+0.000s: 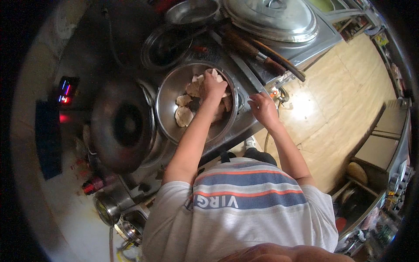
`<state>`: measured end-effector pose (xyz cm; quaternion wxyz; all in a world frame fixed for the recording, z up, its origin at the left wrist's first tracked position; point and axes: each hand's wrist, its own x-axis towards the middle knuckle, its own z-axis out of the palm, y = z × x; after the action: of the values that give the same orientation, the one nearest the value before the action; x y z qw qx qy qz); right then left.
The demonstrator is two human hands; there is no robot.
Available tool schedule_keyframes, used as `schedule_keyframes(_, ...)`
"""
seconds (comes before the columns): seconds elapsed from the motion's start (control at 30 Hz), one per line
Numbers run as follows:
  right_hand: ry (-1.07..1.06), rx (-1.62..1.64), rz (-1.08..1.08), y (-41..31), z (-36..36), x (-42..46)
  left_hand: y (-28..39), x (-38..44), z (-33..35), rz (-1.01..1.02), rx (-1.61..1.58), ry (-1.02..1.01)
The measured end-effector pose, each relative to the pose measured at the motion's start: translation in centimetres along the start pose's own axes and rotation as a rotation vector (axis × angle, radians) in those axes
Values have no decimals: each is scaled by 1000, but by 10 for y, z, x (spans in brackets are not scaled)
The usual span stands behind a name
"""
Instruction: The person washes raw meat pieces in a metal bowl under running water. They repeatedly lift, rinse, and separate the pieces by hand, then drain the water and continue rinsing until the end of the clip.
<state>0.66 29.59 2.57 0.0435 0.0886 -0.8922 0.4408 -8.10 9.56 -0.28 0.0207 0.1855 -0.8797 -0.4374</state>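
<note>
A large round steel bowl stands on the metal counter. Several pale, flat, irregular pieces of food lie inside it; what food they are I cannot tell. My left hand reaches into the bowl, its fingers closed on one of the pale pieces near the far rim. To the right of the bowl, above the counter's edge, is my right hand, fingers curled, with small white bits at the fingertips. Whether it holds anything more is unclear.
A big dark wok is left of the bowl. Beyond stand a lidded steel pot, a steel pan and a wooden-handled tool. A gas valve with a hose sits by the counter's edge. Shelving lines the right.
</note>
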Motion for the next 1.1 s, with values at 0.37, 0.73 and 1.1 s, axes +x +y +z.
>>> schedule_keyframes(0.37, -44, 534, 271, -2, 5, 16, 2, -10, -119, -405, -836, -678)
schedule_keyframes(0.73, -388, 1210, 462, -50, 17, 40, 21, -34, -126, -230, -1033, -794)
schedule_keyframes(1.1, -329, 731, 215, -60, 16, 31, 54, -49, -62, -28, -1430, -489)
